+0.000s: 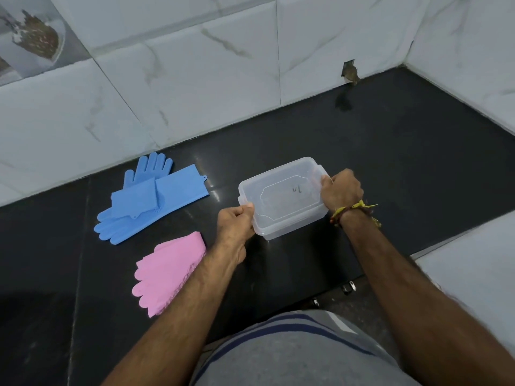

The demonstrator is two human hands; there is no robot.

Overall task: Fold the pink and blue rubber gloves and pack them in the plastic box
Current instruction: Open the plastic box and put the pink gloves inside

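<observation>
The left hand (235,218) and right hand (341,189) each grip an end of the lidded box (281,199); a hard pull could fling it toward the gloves (145,201) at nine o'clock.

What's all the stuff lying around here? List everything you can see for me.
plastic box: one, clear, lid on, middle of the counter, held at both ends.
blue gloves: two, overlapping, left of the box near the wall.
pink gloves: a stack, number unclear, nearer the person, partly under the left forearm.
counter: one, black, glossy.
wall tiles: white marbled, behind and right of the counter.
wrist threads: yellow and dark, on the right wrist.
shirt: grey with dark stripes, bottom edge.
left hand: gripping the box's near-left end.
right hand: gripping its far-right end.
</observation>
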